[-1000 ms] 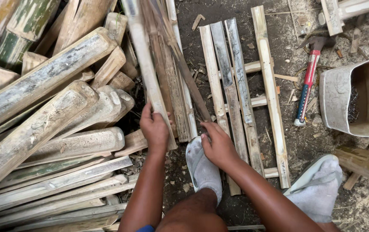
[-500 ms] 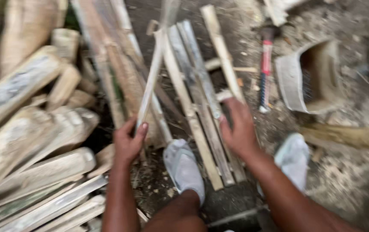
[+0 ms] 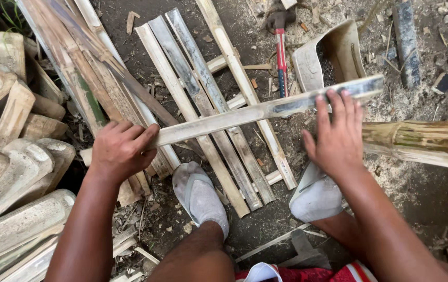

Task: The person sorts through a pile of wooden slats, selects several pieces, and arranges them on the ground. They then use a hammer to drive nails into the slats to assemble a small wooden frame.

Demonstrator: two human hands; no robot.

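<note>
Where half a second ago both hands reached down among the slats on the ground, now lifted clear and held crosswise: one long split bamboo slat (image 3: 266, 109), flat and pale, grey-streaked, spanning from left hand to right above the ground. Left hand (image 3: 121, 149) closed around the slat's near end, grip tight on it. Right hand (image 3: 336, 133) laid over the far end, fingers spread flat on top and thumb out to the side rather than wrapped around, so more a steadying press than a full grip. Suggests one piece picked out of the stock and brought up across the work.

Directly beneath, a partly built panel (image 3: 208, 104): several similar slats side by side across thinner crosspieces, on dark soil strewn with chips and sawdust. Two feet in grey slip-on shoes (image 3: 200, 196) planted at the panel's near edge. Left of that, a heap of split bamboo halves (image 3: 15, 172), curved, thick-walled, chalky inside. Beyond the panel, a hammer (image 3: 281, 49) with a red handle lying beside a dented grey metal container (image 3: 333, 52). At right, a round greenish-brown bamboo pole (image 3: 422, 143) lying across the ground.
</note>
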